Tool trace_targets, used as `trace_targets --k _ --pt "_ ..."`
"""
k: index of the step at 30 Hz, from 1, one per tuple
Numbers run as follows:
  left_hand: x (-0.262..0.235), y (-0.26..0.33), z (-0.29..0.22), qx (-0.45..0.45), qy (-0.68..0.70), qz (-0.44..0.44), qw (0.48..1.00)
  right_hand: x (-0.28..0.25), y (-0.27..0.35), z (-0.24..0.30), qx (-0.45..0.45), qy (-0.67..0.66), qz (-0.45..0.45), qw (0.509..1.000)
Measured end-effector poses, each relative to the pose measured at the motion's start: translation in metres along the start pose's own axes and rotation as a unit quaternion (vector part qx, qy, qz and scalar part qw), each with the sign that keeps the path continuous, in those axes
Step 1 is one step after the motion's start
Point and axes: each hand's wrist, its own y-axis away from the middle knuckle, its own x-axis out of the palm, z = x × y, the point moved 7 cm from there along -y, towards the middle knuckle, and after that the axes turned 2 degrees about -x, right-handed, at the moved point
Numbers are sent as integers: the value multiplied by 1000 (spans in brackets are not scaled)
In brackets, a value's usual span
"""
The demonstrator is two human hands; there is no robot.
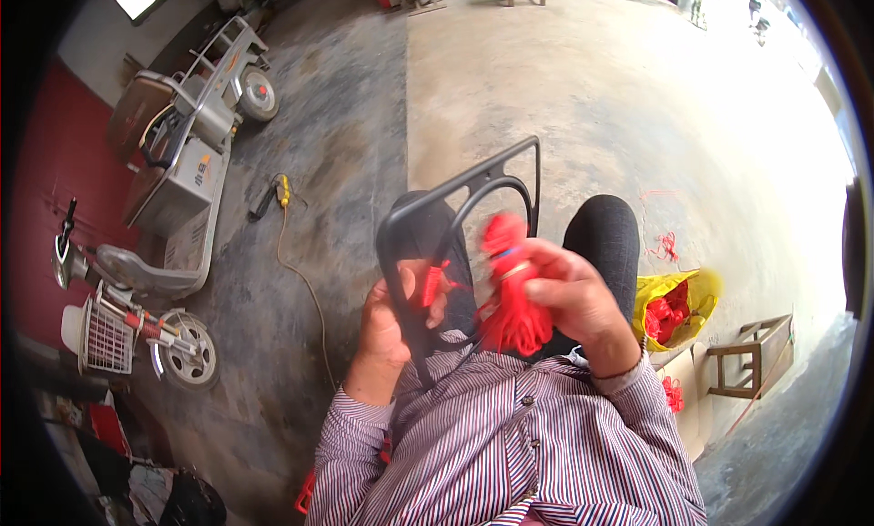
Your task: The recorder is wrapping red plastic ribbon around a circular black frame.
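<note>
Above the lap, between the knees (603,239), a bundle (526,321) of red cord hangs in the right grip (574,294), with the thumb and fingers pinched together on its upper half from the right. The bundle's long axis runs from the knee side back toward the shirt (492,417), its looped ends splaying loose at the near end and a pale band crossing it near the middle.

To the left of the bundle stands a dark frame (487,169), tilted, its long side bar running back toward the shirt. The left grip (382,330) is closed around that bar, and a red strand (432,285) shows at its fingers, too blurred to tell whether it is held or only lies against them.

The relation that seems to count is bundle to frame: the bundle lies just to the right of the long bar and nearer the body than the frame's curved inner bar. Whether bundle and frame touch I cannot tell. Of the two hands, the right is nearer the bundle, already on it; the left lies across the bar from it.
</note>
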Motion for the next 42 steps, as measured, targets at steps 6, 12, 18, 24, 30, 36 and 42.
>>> trace_targets --k 6,12,18,24,30,36,42 --pt "18 -10 28 10 15 -19 1000 27 -27 16 -183 454 -39 871" --pt "24 -4 25 -51 122 25 991 -30 -32 -40 5 15 29 999" --pt "32 1 42 -118 13 -44 992 6 -31 -41 57 -279 122 951" --pt "34 0 27 -60 32 84 994 -103 -35 -50 -94 -78 -128 984" --pt "7 -5 1 -14 5 28 999 -90 13 17 -174 -142 -127 966" --pt "-5 -7 -13 11 5 23 1000 -60 50 71 -226 -199 94 949" --pt "-16 0 -25 66 -36 0 997 -43 59 56 -194 -62 -10 979"
